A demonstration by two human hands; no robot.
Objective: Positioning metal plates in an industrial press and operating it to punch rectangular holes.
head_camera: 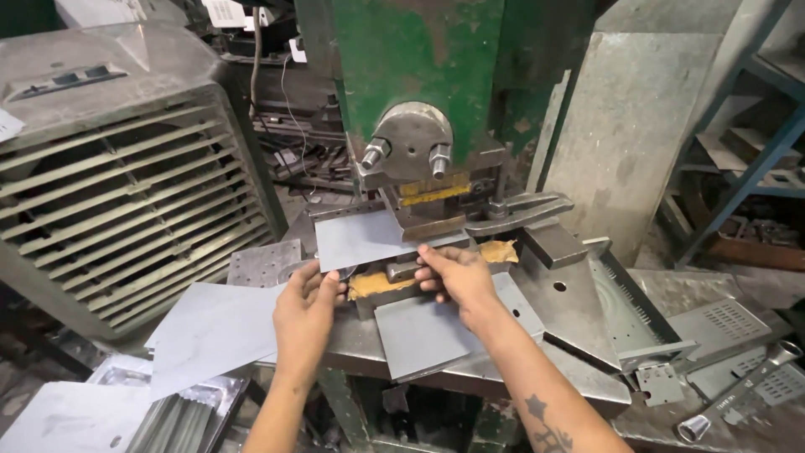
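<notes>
A flat grey metal sheet (pixel 360 237) lies under the ram of a green press machine (pixel 419 59), resting on the die (pixel 394 281). My left hand (pixel 306 315) grips the sheet's near left corner. My right hand (pixel 453 277) has its fingertips on the sheet's near edge by the die. The steel ram head (pixel 411 147) with two bolts hangs just above the sheet. Another grey sheet (pixel 419 331) lies on the press bed below my right hand.
A stack of grey sheets (pixel 210 331) sits at the left of the bed. A large louvred air cooler (pixel 117 184) stands at left. Perforated metal parts (pixel 721 323) and a wrench (pixel 738 390) lie at right, near a blue shelf frame (pixel 755 159).
</notes>
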